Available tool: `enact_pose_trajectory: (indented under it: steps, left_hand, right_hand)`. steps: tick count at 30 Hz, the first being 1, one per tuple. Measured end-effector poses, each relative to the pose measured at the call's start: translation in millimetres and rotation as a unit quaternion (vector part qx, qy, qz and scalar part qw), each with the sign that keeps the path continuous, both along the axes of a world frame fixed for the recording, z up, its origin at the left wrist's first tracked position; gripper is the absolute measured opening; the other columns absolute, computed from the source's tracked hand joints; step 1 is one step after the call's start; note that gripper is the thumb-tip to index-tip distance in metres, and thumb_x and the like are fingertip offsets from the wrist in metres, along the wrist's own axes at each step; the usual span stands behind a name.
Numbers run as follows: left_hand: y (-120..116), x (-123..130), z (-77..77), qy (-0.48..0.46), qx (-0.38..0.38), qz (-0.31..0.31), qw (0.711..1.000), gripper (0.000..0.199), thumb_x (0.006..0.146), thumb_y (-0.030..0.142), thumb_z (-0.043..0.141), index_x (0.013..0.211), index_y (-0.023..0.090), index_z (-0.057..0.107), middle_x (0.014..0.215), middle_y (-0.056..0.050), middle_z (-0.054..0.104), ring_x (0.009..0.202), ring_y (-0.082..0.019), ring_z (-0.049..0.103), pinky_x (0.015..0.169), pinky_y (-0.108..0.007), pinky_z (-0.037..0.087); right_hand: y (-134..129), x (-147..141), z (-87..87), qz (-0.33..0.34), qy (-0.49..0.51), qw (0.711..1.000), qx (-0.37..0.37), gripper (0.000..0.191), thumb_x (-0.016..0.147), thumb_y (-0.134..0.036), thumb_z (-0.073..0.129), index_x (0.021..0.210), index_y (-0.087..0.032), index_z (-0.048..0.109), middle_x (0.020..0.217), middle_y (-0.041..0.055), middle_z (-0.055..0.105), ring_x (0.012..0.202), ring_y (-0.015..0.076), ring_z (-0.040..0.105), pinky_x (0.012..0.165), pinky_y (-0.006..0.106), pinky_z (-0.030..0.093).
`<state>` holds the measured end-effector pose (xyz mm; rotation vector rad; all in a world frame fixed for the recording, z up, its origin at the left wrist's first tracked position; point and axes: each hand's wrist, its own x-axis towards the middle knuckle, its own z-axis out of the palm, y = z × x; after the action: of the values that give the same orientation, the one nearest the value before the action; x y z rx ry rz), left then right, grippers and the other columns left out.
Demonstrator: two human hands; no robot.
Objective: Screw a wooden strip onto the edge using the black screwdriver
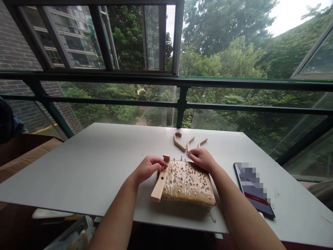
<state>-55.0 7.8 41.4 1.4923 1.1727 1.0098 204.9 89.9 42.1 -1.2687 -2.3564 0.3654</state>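
Bar point(157, 188) of wood lies along the nine-o'clock edge of your taped, hole-studded block point(188, 178), slightly slanted. Your left hand point(148, 168), at ten o'clock, brings curled fingers to the bar's upper hole; whether they grip cannot be told. Your right hand point(204, 159), at one o'clock, appears to pinch a small slim part point(189, 152), too small to identify. Judged partway: slim pins point(181, 158) stand at the block's twelve-o'clock edge, yet the bar's lower hole shows unfilled, and a hooked wooden piece point(179, 142) plus two angled pieces point(203, 142) lie unjoined beyond, toward twelve.
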Motion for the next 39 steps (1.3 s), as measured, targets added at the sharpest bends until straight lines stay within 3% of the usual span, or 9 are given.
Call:
enact_pose_trajectory:
  steps: [5, 13, 22, 28, 39]
  left_hand:
    - [1.0, -2.5, -0.6, 0.0, -0.002, -0.004, 1.0, 0.025, 0.065, 0.021, 0.05, 0.07, 0.014, 0.074, 0.052, -0.001, 0.058, 0.055, -0.012, 0.049, 0.055, -0.024, 0.039]
    - [1.7, 0.6, -3.2, 0.019, -0.017, -0.004, 1.0, 0.018, 0.067, 0.022, 0.06, 0.072, 0.013, 0.074, 0.068, -0.006, 0.068, 0.064, -0.015, 0.056, 0.063, -0.026, 0.043]
    - [5.6, -1.3, -12.4, 0.045, 0.003, -0.026, 0.999, 0.026, 0.072, 0.033, 0.065, 0.088, 0.014, 0.074, 0.088, -0.007, 0.072, 0.083, -0.02, 0.061, 0.075, -0.029, 0.045]
    - [5.0, 4.3, -20.7, 0.097, 0.083, 0.007, 0.992, 0.027, 0.077, 0.035, 0.06, 0.086, 0.011, 0.07, 0.071, -0.004, 0.065, 0.065, -0.014, 0.053, 0.062, -0.025, 0.041]
    - [-4.9, 13.5, -29.6, 0.059, 0.129, 0.051, 0.989, 0.02, 0.08, 0.029, 0.052, 0.082, 0.012, 0.063, 0.065, 0.0, 0.055, 0.062, -0.012, 0.047, 0.061, -0.025, 0.038]
  right_hand:
    - [0.0, -0.4, 0.1, 0.001, 0.002, 1.0, -0.001, 0.035, 0.084, -0.041, 0.045, 0.06, -0.018, 0.056, 0.053, -0.0003, 0.052, 0.053, 0.012, 0.042, 0.053, 0.025, 0.026]
    - [-1.4, -0.7, 2.0, 0.003, 0.0, 1.0, -0.009, 0.036, 0.085, -0.042, 0.044, 0.061, -0.018, 0.056, 0.056, 0.0007, 0.054, 0.054, 0.0122, 0.043, 0.053, 0.025, 0.027]
    - [-0.8, -0.3, 1.0, 0.0, -0.002, 1.0, -0.01, 0.035, 0.085, -0.041, 0.044, 0.064, -0.018, 0.06, 0.058, 0.0013, 0.057, 0.054, 0.0126, 0.044, 0.053, 0.026, 0.026]
    - [1.5, 0.1, -1.1, 0.001, 0.012, 1.0, -0.012, 0.035, 0.085, -0.041, 0.045, 0.061, -0.018, 0.056, 0.054, -0.0004, 0.052, 0.053, 0.012, 0.042, 0.053, 0.025, 0.026]
    - [0.4, -0.4, 0.5, -0.005, 0.012, 1.0, -0.01, 0.034, 0.084, -0.041, 0.045, 0.065, -0.018, 0.061, 0.057, 0.001, 0.056, 0.055, 0.013, 0.046, 0.054, 0.025, 0.029]
